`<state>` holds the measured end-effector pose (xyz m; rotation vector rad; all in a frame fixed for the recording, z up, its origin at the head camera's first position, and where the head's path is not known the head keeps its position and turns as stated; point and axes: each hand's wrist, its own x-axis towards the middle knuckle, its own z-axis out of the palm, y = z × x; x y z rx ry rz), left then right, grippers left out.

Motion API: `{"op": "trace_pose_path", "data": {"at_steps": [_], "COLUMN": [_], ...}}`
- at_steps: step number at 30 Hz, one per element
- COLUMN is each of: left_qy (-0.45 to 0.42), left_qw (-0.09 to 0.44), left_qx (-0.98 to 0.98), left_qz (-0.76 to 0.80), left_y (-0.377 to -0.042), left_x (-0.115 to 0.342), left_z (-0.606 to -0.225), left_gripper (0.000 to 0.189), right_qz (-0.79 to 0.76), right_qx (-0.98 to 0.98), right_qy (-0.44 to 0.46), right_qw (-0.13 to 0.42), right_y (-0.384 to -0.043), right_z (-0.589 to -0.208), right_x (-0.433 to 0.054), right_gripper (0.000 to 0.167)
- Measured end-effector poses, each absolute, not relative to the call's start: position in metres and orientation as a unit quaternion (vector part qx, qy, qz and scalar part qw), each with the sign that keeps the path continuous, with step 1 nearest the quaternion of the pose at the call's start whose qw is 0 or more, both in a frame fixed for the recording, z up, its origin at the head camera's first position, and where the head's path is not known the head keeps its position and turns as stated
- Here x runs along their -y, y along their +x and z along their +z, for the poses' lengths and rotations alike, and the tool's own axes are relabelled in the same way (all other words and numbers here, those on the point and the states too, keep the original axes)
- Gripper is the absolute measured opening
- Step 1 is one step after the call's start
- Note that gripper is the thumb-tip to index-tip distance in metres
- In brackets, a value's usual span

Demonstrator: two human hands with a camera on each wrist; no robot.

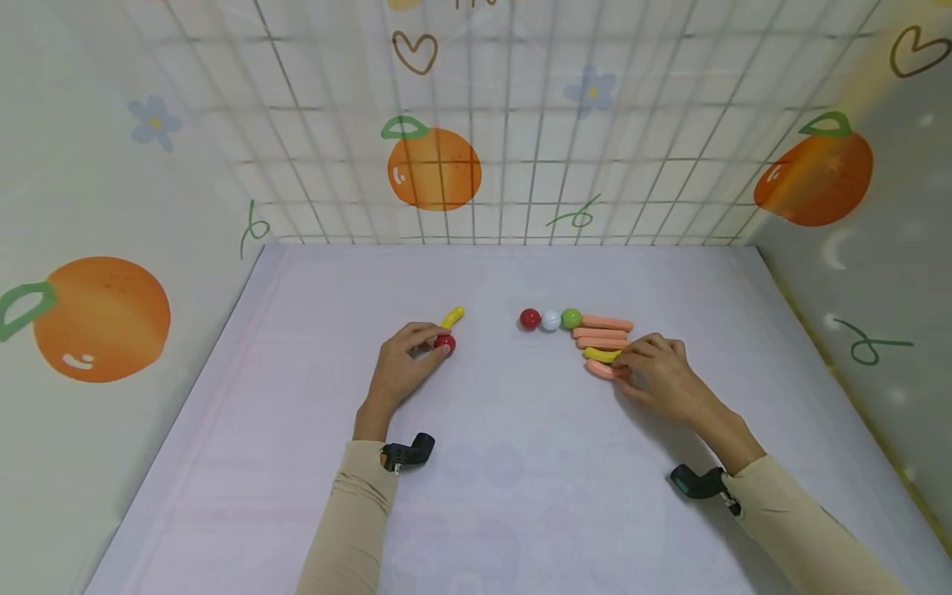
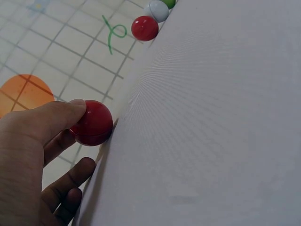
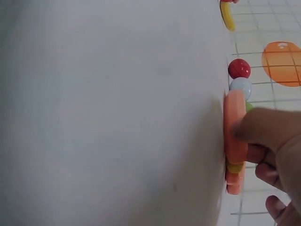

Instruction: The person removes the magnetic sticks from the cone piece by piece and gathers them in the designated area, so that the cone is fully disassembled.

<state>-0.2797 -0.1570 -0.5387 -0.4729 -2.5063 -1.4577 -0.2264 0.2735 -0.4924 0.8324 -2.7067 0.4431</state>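
My left hand [image 1: 402, 368] pinches a shiny red ball [image 1: 445, 344] between thumb and fingers, low over the table. A small yellow toy banana [image 1: 453, 316] lies just beyond that ball. On the right, my right hand [image 1: 662, 376] holds the nearest pinkish-orange toy sausage [image 1: 599, 369] at its right end, thumb on its near side in the right wrist view. Right behind this sausage lies a second yellow banana [image 1: 601, 355], its right end covered by the fingers. Several more sausages [image 1: 602, 343] lie behind it, roughly side by side.
A row of balls, red [image 1: 530, 319], white [image 1: 551, 321] and green [image 1: 571, 318], runs left from the farthest sausage [image 1: 608, 323]. The pale tabletop [image 1: 491, 512] ends at a white grid backdrop [image 1: 513, 182] with printed oranges. Curtains [image 1: 82, 182] stand at the sides.
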Motion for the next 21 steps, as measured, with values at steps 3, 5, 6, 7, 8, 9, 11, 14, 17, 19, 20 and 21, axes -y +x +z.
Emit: {"op": "trace_pose_path", "data": {"at_steps": [3,5,6,7,8,9,11,14,17,19,20,21], "left_qy": [-0.161,-0.162,-0.163,-0.164,-0.164,-0.164,-0.162,-0.160,-0.160,-0.161,-0.162,-0.163], "left_qw": [0.103,0.104,0.105,0.106,0.106,0.106,0.106,0.104,0.104,0.104,0.105,0.105], "left_qx": [0.849,0.849,0.850,0.851,0.851,0.852,0.853,0.855,0.855,0.854,0.853,0.853], "left_qz": [-0.493,-0.491,-0.489,-0.488,-0.487,-0.486,-0.484,-0.483,-0.483,-0.484,-0.485,-0.485], "left_y": [-0.2797,-0.2800,-0.2802,-0.2802,-0.2802,-0.2802,-0.2804,-0.2804,-0.2809,-0.2810,-0.2811,-0.2810], "left_x": [0.1571,0.1576,0.1576,0.1576,0.1577,0.1578,0.1580,0.1583,0.1583,0.1582,0.1580,0.1578], "left_z": [-0.5373,-0.5368,-0.5369,-0.5370,-0.5371,-0.5373,-0.5379,-0.5383,-0.5389,-0.5388,-0.5388,-0.5386], "left_gripper": [0.026,0.027,0.027,0.027,0.027,0.027,0.028,0.028,0.027,0.026,0.026,0.026], "right_qz": [0.155,0.158,0.160,0.161,0.161,0.162,0.166,0.181,0.205,0.220,0.225,0.231], "right_qx": [0.934,0.934,0.934,0.934,0.934,0.933,0.931,0.926,0.920,0.919,0.919,0.920], "right_qy": [0.287,0.284,0.282,0.281,0.280,0.280,0.280,0.282,0.284,0.280,0.277,0.273], "right_qw": [0.147,0.149,0.150,0.152,0.155,0.158,0.167,0.176,0.176,0.171,0.167,0.163], "right_y": [-0.2277,-0.2282,-0.2284,-0.2286,-0.2287,-0.2286,-0.2280,-0.2266,-0.2250,-0.2239,-0.2234,-0.2229], "right_z": [-0.4937,-0.4944,-0.4949,-0.4955,-0.4962,-0.4967,-0.4972,-0.4975,-0.4962,-0.4944,-0.4934,-0.4922], "right_x": [-0.2738,-0.2740,-0.2741,-0.2742,-0.2745,-0.2746,-0.2745,-0.2734,-0.2712,-0.2695,-0.2685,-0.2677], "right_gripper": [0.022,0.024,0.025,0.025,0.026,0.026,0.027,0.028,0.030,0.031,0.031,0.031]}}
